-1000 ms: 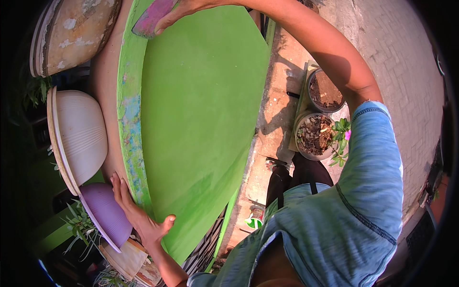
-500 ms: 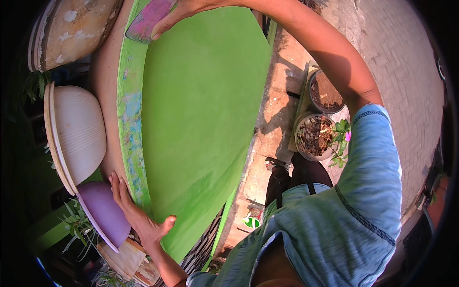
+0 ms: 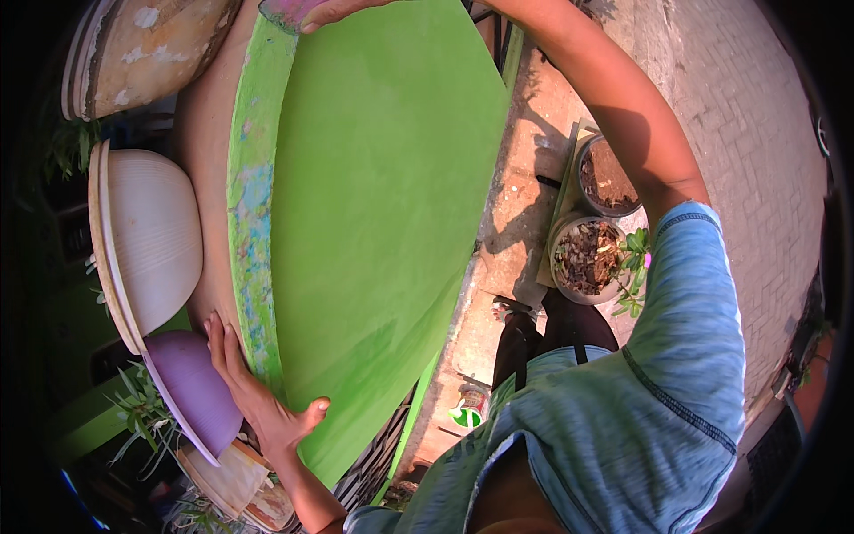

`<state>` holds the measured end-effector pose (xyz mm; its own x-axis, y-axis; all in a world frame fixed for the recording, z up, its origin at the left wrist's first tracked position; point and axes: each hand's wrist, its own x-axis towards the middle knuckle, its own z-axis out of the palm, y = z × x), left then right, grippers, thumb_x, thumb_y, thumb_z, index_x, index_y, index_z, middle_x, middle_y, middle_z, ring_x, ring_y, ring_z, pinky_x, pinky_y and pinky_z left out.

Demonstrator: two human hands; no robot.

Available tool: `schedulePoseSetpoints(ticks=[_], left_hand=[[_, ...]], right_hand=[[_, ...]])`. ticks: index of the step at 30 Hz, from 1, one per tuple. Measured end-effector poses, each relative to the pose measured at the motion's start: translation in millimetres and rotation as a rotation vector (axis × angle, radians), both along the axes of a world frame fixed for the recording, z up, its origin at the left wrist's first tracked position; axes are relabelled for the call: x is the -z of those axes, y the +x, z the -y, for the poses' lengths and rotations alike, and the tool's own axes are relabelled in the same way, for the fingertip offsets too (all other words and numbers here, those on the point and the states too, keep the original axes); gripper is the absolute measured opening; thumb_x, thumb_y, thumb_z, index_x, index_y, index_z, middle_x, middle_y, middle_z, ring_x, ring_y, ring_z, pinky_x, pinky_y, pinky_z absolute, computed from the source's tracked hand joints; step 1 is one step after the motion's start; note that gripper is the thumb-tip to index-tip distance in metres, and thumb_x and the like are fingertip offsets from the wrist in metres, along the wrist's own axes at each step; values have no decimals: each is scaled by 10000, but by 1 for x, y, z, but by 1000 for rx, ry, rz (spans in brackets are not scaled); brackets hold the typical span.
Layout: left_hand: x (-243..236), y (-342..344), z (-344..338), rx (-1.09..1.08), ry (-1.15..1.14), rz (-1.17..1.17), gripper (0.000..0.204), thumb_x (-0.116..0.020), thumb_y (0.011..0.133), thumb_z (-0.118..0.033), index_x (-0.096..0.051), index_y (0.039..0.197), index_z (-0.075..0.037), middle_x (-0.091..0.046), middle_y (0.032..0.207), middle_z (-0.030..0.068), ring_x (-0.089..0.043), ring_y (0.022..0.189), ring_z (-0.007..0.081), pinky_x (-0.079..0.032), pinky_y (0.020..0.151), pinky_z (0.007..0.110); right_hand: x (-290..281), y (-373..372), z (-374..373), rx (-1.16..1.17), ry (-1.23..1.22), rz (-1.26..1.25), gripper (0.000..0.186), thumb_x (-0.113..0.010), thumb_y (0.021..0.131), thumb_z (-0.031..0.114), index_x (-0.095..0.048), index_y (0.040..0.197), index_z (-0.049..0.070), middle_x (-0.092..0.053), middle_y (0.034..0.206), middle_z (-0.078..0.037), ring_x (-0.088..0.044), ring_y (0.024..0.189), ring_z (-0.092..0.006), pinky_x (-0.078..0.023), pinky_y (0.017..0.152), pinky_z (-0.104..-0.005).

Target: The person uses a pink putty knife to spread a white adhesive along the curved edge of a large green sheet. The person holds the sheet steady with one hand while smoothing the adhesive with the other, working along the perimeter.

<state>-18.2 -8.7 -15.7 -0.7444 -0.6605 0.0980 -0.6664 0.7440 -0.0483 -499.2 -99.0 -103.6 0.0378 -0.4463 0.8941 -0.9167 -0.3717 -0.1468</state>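
At the top of the picture my right hand [image 3: 331, 12] grips a pink-stained, mottled pad [image 3: 281, 14] against the green ledge edge [image 3: 252, 205], whose paint is patchy with blue and pink. My left hand [image 3: 260, 400] lies open lower down, fingers spread on the beige top of the wall [image 3: 209, 222] beside a purple pot [image 3: 191, 387]. The smooth green wall face [image 3: 374, 205] runs between my arms, with my legs below it to the right.
A white pot [image 3: 151, 236] and a flaking cream pot [image 3: 151, 49] line the wall top, with plants behind. Right of the wall, two pots of soil [image 3: 587, 258] stand on a board, and a paint can [image 3: 470, 408] sits on the ground beside paving [image 3: 738, 151].
My right hand and the pad have moved toward the top edge of the picture since half a second ago, after dipping slightly before that. My left hand stays in place.
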Motion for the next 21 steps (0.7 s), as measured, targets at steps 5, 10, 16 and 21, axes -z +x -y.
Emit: schedulePoseSetpoints(ticks=[5,10,16,21], left_hand=[[-3,3,0,-1,13,8,1262,-624,737,-872,-261,1606,-32,-243,1623,312,-262,1502,507,-248,1194,647],[-1,1,3,23,9,-3,1260,-625,738,-871,-265,1604,-31,-242,1624,314,-261,1502,509,-243,1195,648],[-1,8,-1,0,14,-16,1257,-617,741,-876,-266,1605,-32,-247,1621,314,-259,1503,509,-244,1194,652],[-1,-2,1,14,12,-4,1257,-613,744,-877,-264,1604,-29,-245,1621,313,-256,1506,507,-247,1194,652]], right_hand=[[-7,-1,-1,62,145,23,644,-829,636,660,-762,725,26,-693,714,-193,-671,778,-397,-442,945,-504],[-1,-2,13,35,-254,-77,667,-813,636,695,-758,722,36,-673,659,-182,-666,730,-389,-432,932,-526],[-3,27,10,-12,267,-74,681,-815,635,701,-759,739,30,-680,676,-187,-637,684,-385,-427,917,-505],[8,2,1,54,-182,-28,681,-832,628,683,-776,790,24,-699,704,-195,-655,712,-374,-426,930,-499]])
